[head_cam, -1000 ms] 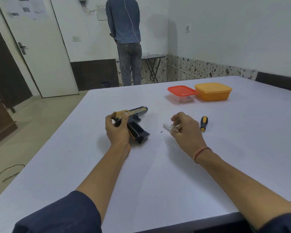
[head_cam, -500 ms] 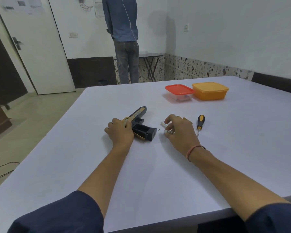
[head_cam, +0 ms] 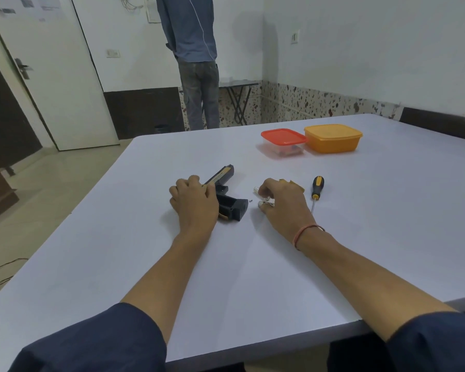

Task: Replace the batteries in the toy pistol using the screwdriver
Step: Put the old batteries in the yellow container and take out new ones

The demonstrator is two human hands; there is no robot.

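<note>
The toy pistol [head_cam: 227, 196] lies flat on the table [head_cam: 387, 224], the left hand [head_cam: 195, 205] pressed over its rear. Just right of the pistol, the right hand [head_cam: 283, 204] pinches small batteries [head_cam: 266, 203] between curled fingertips. Further right lies the screwdriver [head_cam: 316, 189], untouched.
</note>
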